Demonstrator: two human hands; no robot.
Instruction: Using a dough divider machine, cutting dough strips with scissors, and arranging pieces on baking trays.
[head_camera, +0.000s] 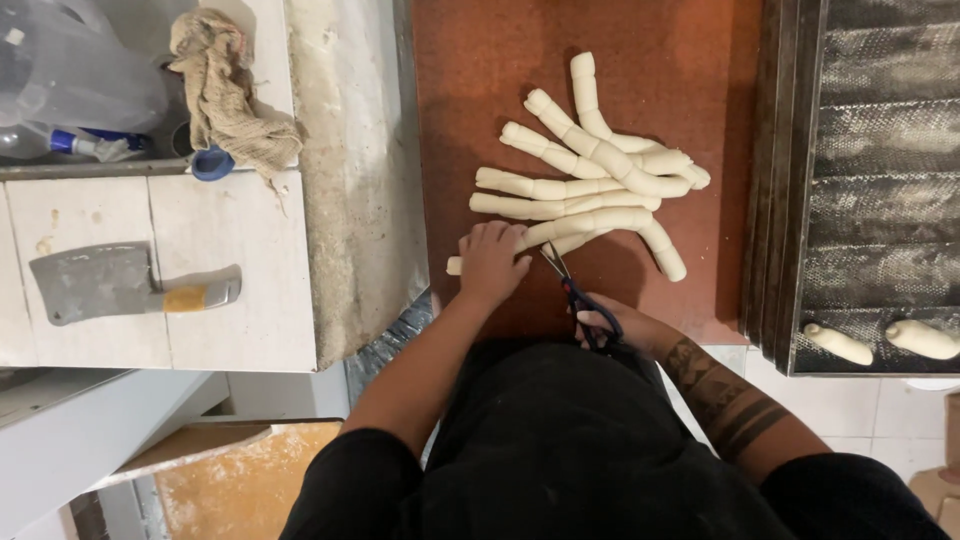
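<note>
- A reddish-brown work board (480, 60) covers the middle of the scene, running to the far edge.
- Left of it runs a strip of rough, pale concrete (345, 150).
- Further left lies a white tiled counter (230, 290), lightly stained.
- At the right stands a stack of dark corrugated baking trays (880, 130).
- Near right, pale floor tiles (860, 420) show.
- Near left, a flour-dusted orange surface (240, 480) sits lower down.
- The light is soft and even.
</note>
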